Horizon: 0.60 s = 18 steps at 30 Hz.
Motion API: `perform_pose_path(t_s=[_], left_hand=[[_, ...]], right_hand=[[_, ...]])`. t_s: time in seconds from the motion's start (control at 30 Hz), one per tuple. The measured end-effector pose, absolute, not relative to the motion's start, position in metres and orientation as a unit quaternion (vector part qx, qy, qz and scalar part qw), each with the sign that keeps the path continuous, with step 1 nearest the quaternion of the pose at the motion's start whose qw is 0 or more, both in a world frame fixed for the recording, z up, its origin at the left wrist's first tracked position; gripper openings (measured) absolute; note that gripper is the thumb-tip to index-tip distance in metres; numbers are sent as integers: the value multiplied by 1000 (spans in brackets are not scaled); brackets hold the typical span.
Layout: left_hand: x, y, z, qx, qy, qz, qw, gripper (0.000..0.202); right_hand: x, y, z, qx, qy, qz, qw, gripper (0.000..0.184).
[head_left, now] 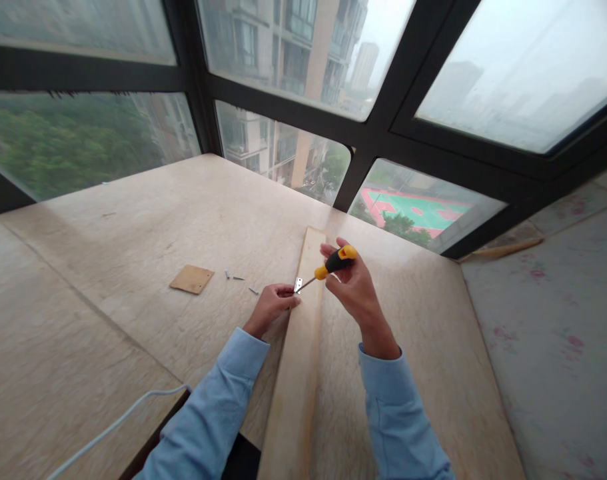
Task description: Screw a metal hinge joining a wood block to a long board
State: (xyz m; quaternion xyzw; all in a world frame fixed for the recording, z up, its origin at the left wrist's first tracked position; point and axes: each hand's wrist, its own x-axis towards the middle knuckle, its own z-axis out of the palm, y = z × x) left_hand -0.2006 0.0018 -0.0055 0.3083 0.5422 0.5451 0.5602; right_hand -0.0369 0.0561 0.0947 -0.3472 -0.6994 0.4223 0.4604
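Note:
A long pale wooden board [296, 373] lies on the stone-patterned sill, running away from me. On its left edge, near the far end, sits a small metal hinge [298, 285]. My left hand [274, 305] pinches at the board's edge by the hinge's near end; what lies between its fingertips is hidden. My right hand [356, 287] holds a yellow and black screwdriver [337, 261] by its handle, some fingers stretched out. The screwdriver slants down to the left, its tip at the hinge close to my left fingertips.
Left of the board lie several small screws [238, 278] and a square brown piece [192, 279] with small holes. A white cable [128, 417] crosses the lower left near a dark edge. Dark-framed windows [283, 143] border the sill; a flowered wall [548, 320] stands at right.

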Motion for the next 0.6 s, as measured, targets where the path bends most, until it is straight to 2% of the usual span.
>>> perform_pose_path(t_s=[0.1, 0.17, 0.27, 0.37, 0.5, 0.6], left_hand=[[-201, 2, -4, 307, 547, 544, 557, 33], [-201, 2, -3, 310, 552, 544, 551, 33], [-201, 2, -3, 313, 547, 545, 552, 32], [-200, 2, -5, 307, 546, 547, 555, 33], [-200, 2, -5, 306, 543, 549, 557, 33], [-200, 1, -3, 309, 544, 549, 554, 32]], right_hand=[[-35, 57, 91, -362, -718, 394, 445, 74], [-34, 57, 93, -417, -715, 361, 431, 76], [-36, 57, 98, -477, -701, 330, 416, 57], [-38, 55, 99, -449, -694, 364, 429, 45], [-39, 53, 95, -329, -702, 453, 439, 66], [-38, 53, 97, -387, -704, 394, 447, 79]])
